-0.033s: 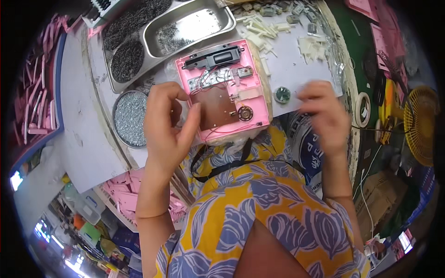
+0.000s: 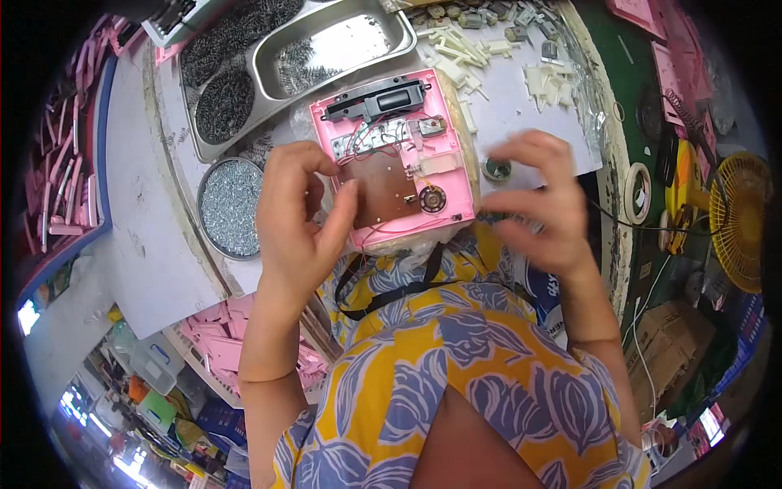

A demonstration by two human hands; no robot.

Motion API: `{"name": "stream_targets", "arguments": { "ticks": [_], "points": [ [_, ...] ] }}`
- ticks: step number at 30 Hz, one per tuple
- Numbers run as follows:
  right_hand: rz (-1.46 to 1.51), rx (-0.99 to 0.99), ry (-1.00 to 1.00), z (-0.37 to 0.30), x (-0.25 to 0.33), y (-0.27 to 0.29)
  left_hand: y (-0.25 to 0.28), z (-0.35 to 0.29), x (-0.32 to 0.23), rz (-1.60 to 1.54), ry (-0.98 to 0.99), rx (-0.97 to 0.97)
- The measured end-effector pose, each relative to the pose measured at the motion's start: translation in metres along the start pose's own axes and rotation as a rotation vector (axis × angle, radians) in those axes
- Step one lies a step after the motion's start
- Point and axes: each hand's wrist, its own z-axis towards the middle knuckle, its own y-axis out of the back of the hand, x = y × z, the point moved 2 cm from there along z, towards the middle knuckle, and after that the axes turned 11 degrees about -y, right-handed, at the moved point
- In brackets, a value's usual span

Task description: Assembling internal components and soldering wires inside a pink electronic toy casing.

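Observation:
A pink plastic casing (image 2: 463, 171) lies face up before me. Fitted inside are a brown circuit board (image 2: 379, 187), a black slotted part (image 2: 391, 101), a metal strip with red wires (image 2: 366, 143) and a small round speaker (image 2: 432, 198). My left hand (image 2: 297, 212) grips the casing's left edge, its fingers curled and the thumb over the board. Just off the right edge, my right hand (image 2: 542, 200) hangs with thumb and fingers apart, a little blurred. Partly behind its fingers sits a small round green container (image 2: 497, 169).
A round dish of small metal pieces (image 2: 228, 208) stands left of the casing. Behind are a metal tray (image 2: 265, 69) and piles of dark springs (image 2: 224, 106). White plastic parts (image 2: 464, 53) lie at the back right. A tape roll (image 2: 638, 193) and yellow fan (image 2: 737, 220) are further right.
My right hand has moved left toward the casing's right edge and now partly covers the green container. My left hand has hardly moved.

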Motion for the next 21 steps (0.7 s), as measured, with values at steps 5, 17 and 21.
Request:
{"name": "stream_targets", "arguments": {
  "ticks": [5, 17, 21],
  "points": [
    [-0.181, 0.066, -0.008, 0.019, 0.012, -0.036, -0.006, 0.005, -0.008, 0.027, -0.035, 0.009],
    [-0.156, -0.086, -0.216, 0.018, 0.010, -0.022, -0.043, 0.061, 0.004, 0.423, -0.460, 0.194],
    [-0.007, -0.193, -0.295, 0.054, -0.004, -0.026, -0.027, 0.054, 0.009, 0.375, -0.469, 0.223]
  ]
}}
